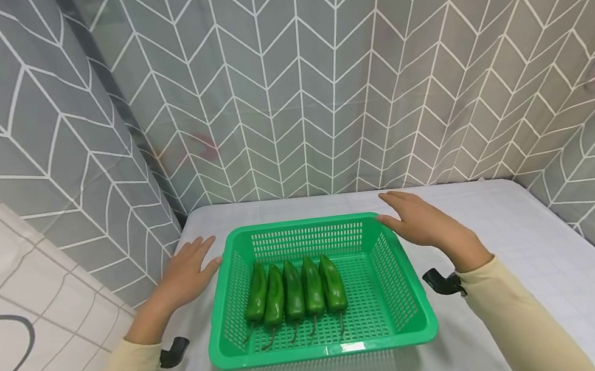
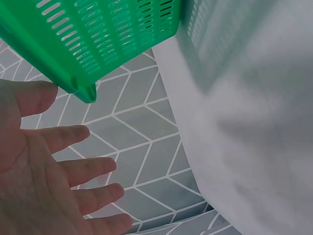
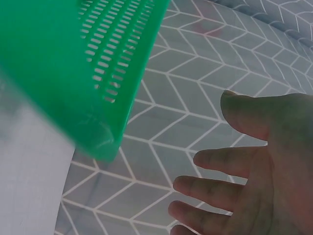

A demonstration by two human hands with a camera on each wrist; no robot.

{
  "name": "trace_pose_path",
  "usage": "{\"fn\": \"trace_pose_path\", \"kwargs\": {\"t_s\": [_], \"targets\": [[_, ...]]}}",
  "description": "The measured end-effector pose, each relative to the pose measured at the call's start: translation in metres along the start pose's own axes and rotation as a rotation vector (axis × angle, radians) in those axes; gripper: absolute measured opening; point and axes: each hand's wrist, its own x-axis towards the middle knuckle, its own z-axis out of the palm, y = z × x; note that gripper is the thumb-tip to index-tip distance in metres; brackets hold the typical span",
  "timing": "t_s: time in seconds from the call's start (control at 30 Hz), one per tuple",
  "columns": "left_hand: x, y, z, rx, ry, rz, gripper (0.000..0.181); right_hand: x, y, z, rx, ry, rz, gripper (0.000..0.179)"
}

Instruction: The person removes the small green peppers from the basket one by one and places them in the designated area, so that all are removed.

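A green plastic basket [image 1: 273, 357] stands on the white-covered table. Several long green peppers [image 1: 293, 293] lie side by side in its left and middle part, stems toward me. My left hand [image 1: 186, 276] is held with fingers spread beside the basket's left rim; in the left wrist view the thumb [image 2: 36, 98] is at the rim, and I cannot tell whether it touches. On the other side, my right hand [image 1: 425, 223] hovers by the far right corner, fingers extended. The right wrist view shows a gap between that hand [image 3: 254, 181] and the basket [image 3: 44, 63]. Neither hand holds anything.
Grey curtains [image 1: 286, 89] with a white chevron pattern hang behind the table and at both sides. The white tablecloth [image 1: 510, 259] extends right of the basket. A white cloth with grey lines [image 1: 20, 266] is at the left. Black wrist mounts [image 1: 174, 352] show at both sleeves.
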Motion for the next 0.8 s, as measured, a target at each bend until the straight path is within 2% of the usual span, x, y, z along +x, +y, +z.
{"fn": "trace_pose_path", "kwargs": {"t_s": [0.3, 0.57, 0.8], "targets": [[0.000, 0.000, 0.001, -0.067, -0.013, 0.006, 0.057, 0.009, -0.014, 0.001, 0.010, -0.023, -0.019, 0.060], [0.001, -0.002, 0.003, -0.134, -0.015, 0.047, 0.056, 0.015, -0.020, 0.005, 0.013, -0.052, -0.027, 0.060], [0.000, 0.003, 0.004, -0.192, -0.063, 0.014, 0.058, 0.019, -0.028, 0.007, 0.007, -0.093, -0.015, 0.057]]}}
